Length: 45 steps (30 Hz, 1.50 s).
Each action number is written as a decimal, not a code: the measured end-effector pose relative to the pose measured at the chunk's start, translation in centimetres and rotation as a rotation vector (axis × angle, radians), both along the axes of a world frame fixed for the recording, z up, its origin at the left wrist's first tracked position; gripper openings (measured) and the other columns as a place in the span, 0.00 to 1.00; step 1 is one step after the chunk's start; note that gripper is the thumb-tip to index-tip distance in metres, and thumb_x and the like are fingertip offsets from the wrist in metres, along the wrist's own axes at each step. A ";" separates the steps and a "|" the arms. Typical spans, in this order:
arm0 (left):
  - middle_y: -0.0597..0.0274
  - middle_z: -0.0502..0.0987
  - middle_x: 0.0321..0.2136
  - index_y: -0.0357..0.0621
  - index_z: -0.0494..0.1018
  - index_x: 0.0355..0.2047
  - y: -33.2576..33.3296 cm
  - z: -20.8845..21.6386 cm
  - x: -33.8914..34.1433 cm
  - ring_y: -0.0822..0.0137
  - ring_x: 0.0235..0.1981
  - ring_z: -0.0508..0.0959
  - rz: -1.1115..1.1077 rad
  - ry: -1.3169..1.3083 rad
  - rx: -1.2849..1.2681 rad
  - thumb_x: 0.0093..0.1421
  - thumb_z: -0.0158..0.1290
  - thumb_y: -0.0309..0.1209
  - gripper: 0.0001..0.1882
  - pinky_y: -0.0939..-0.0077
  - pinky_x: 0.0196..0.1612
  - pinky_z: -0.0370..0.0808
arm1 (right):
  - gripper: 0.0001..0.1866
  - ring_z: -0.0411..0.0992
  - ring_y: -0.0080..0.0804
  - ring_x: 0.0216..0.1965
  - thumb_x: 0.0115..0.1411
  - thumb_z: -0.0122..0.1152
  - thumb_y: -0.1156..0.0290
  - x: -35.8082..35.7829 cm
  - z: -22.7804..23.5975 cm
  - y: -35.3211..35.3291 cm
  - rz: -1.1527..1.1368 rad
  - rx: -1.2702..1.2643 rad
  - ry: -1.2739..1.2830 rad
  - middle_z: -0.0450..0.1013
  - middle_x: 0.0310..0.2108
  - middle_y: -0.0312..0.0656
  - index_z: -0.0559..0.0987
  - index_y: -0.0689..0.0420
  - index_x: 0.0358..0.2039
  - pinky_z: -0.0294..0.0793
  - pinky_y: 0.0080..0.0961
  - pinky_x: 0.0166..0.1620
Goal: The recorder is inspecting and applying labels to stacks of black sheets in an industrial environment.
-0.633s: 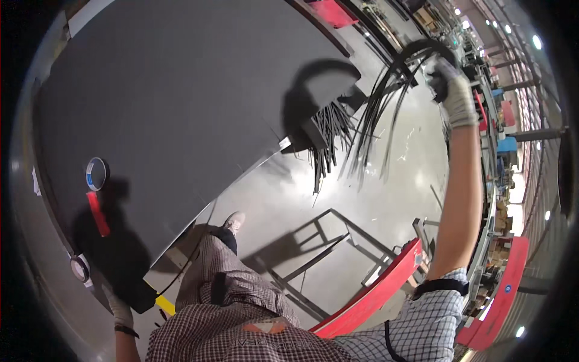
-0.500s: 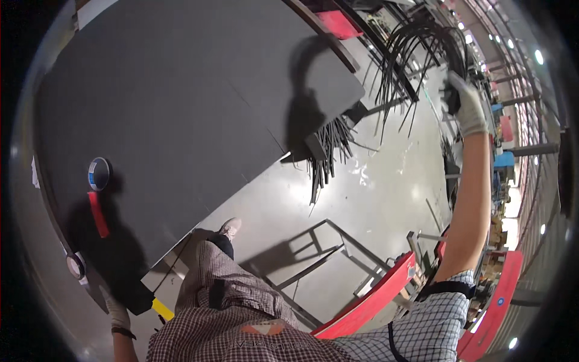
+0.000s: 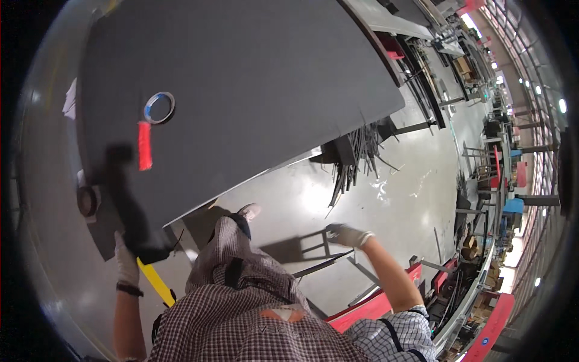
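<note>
My left hand, in a pale glove, is beside a dark block at the near left corner of the black-topped table. Its fingers are partly hidden there, so its grip is unclear. Away from the table, my gloved right hand hangs low over the floor near a grey metal frame. Its fingers stretch leftward with nothing visible in them. On the tabletop lie a roll of tape and a short red strip. A dark roll sits at the left edge.
A bundle of thin black strips hangs from the table's right side. Red-topped beams stand at the lower right. A yellow strip is near my left wrist. Racks and frames fill the far right.
My right hand has come down from high on the right, and the bunch of long black strips it held is no longer in it. My left hand stays by the table corner. The view has shifted.
</note>
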State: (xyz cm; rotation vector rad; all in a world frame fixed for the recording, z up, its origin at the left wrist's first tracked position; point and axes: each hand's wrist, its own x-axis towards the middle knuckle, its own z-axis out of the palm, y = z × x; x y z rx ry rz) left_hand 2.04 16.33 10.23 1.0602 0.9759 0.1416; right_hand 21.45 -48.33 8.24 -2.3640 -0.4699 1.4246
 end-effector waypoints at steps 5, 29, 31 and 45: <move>0.58 0.70 0.54 0.37 0.62 0.60 -1.0 -0.1 -1.4 0.65 0.55 0.69 -0.047 -0.067 -0.002 0.69 0.37 0.51 0.31 0.70 0.60 0.63 | 0.20 0.74 0.44 0.47 0.57 0.57 0.58 -8.6 6.9 19.8 0.489 0.030 -0.263 0.75 0.43 0.48 0.74 0.55 0.46 0.69 0.40 0.52; 0.61 0.79 0.39 0.51 0.74 0.44 -1.2 -3.7 -2.3 0.59 0.39 0.79 0.472 -0.225 -0.912 0.57 0.58 0.50 0.21 0.61 0.45 0.78 | 0.51 0.45 0.54 0.67 0.42 0.71 0.56 -14.2 7.6 55.1 0.271 0.229 -1.056 0.51 0.64 0.58 0.55 0.65 0.62 0.40 0.56 0.66; 0.61 0.76 0.46 0.53 0.71 0.51 -1.2 0.4 -3.2 0.62 0.49 0.74 0.490 -0.194 -0.816 0.55 0.62 0.41 0.24 0.62 0.55 0.71 | 0.54 0.45 0.55 0.68 0.41 0.71 0.57 -14.0 6.7 54.2 0.277 0.267 -1.061 0.49 0.66 0.58 0.53 0.65 0.64 0.39 0.56 0.66; 0.73 0.73 0.25 0.46 0.76 0.32 15.8 9.6 0.1 0.83 0.21 0.66 0.287 -0.273 -0.077 0.61 0.56 0.34 0.06 0.92 0.20 0.61 | 0.51 0.44 0.58 0.68 0.45 0.65 0.58 -12.7 7.4 54.0 0.315 0.211 -0.965 0.46 0.67 0.60 0.51 0.66 0.64 0.35 0.61 0.66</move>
